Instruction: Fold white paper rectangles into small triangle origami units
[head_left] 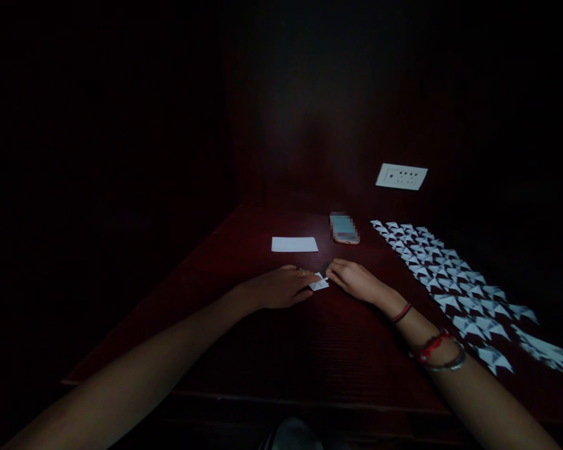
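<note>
A small piece of folded white paper [319, 284] lies on the dark red table between my two hands. My left hand [284, 287] reaches in from the left, its outstretched fingers holding the paper down, with the thumb close to the near edge. A ring shows on one of its fingers. At the paper's right side my right hand [351, 278] is closed, its curled fingers pinching the edge; the fingertips are partly hidden. Beyond my left hand sits a stack of white paper strips [294, 244].
A phone [344, 229] with its screen lit lies near the back wall. Rows of folded white paper pieces [469, 303] cover the table's right side, beside my right forearm. A white socket plate [401, 177] is on the wall. The dark table [244, 362] has its front edge close to me.
</note>
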A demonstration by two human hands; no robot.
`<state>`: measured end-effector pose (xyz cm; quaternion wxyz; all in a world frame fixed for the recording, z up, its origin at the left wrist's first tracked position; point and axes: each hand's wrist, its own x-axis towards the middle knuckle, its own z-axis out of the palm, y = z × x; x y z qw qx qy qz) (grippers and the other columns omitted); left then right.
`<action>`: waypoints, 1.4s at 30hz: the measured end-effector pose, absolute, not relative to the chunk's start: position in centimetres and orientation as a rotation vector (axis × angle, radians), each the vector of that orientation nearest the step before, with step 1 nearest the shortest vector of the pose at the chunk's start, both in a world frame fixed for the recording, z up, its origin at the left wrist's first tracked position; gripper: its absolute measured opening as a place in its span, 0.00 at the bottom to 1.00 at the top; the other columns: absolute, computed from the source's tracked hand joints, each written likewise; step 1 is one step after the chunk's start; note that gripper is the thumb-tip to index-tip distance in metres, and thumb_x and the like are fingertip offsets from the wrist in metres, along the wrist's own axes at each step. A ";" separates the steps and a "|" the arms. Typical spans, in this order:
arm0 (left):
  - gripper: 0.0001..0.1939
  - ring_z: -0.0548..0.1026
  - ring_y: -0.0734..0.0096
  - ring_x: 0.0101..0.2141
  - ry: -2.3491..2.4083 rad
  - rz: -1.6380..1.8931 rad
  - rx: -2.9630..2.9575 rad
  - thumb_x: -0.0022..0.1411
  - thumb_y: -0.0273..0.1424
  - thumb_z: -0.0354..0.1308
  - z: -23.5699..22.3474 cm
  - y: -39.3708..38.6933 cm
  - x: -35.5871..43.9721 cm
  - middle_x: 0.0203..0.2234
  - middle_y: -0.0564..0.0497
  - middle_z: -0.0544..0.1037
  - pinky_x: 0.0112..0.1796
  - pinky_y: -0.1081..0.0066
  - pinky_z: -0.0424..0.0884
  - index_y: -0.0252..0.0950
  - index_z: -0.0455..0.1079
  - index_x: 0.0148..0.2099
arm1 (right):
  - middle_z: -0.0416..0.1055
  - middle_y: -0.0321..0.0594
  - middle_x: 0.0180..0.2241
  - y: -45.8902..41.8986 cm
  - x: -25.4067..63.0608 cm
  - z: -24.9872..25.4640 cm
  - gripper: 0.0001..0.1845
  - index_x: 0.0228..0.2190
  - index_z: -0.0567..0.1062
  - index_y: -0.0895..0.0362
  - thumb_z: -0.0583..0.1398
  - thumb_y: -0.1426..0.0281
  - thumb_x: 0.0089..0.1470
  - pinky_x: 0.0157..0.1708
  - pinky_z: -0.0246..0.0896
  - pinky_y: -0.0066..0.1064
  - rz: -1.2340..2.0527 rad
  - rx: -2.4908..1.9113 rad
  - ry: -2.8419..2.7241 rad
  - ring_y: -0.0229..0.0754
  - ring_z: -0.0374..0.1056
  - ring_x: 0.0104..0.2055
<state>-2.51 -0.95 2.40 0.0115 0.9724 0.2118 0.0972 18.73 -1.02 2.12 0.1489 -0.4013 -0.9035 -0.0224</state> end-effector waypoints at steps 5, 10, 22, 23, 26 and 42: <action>0.18 0.60 0.71 0.47 0.652 0.305 3.041 0.62 0.31 0.38 2.3 -0.8 -2.4 0.49 0.52 0.61 0.47 0.67 0.49 0.41 0.48 0.54 | 0.65 0.41 0.28 -0.9 18.6 2.0 0.12 0.29 0.66 0.60 0.46 0.69 0.54 0.31 0.53 0.25 -0.051 -1.213 -2.601 0.35 0.61 0.30; 0.17 0.60 0.72 0.47 0.691 0.300 3.042 0.62 0.31 0.38 2.0 -0.8 -2.3 0.48 0.52 0.62 0.47 0.67 0.49 0.41 0.49 0.54 | 0.66 0.41 0.28 -0.9 18.4 1.9 0.11 0.28 0.66 0.60 0.46 0.70 0.54 0.31 0.52 0.24 -0.013 -1.238 -2.591 0.34 0.61 0.29; 0.18 0.58 0.69 0.47 0.708 0.259 3.072 0.62 0.32 0.38 1.9 -0.9 -2.3 0.50 0.51 0.58 0.45 0.68 0.52 0.41 0.49 0.55 | 0.67 0.43 0.28 -1.2 17.9 2.0 0.12 0.30 0.63 0.60 0.44 0.67 0.55 0.28 0.51 0.25 -0.124 -1.420 -2.631 0.37 0.64 0.29; 0.18 0.58 0.70 0.48 0.705 0.255 3.072 0.62 0.32 0.38 1.9 -0.9 -2.3 0.50 0.51 0.58 0.45 0.68 0.52 0.41 0.49 0.55 | 0.67 0.44 0.28 -1.3 17.8 2.0 0.13 0.30 0.63 0.60 0.44 0.67 0.55 0.28 0.51 0.25 -0.134 -1.432 -2.636 0.37 0.64 0.29; 0.18 0.58 0.70 0.48 0.701 0.269 3.069 0.62 0.32 0.38 1.8 -0.8 -2.3 0.50 0.51 0.58 0.45 0.68 0.52 0.41 0.49 0.55 | 0.67 0.44 0.28 -1.3 17.7 2.1 0.13 0.30 0.63 0.60 0.44 0.66 0.55 0.26 0.50 0.26 -0.149 -1.438 -2.639 0.37 0.64 0.28; 0.17 0.60 0.71 0.46 0.745 0.313 3.060 0.61 0.31 0.39 1.7 -0.8 -2.2 0.49 0.52 0.59 0.44 0.69 0.54 0.42 0.51 0.53 | 0.65 0.38 0.29 -1.7 19.6 3.4 0.13 0.36 0.71 0.55 0.51 0.75 0.50 0.33 0.54 0.25 0.109 -0.944 -2.715 0.34 0.61 0.31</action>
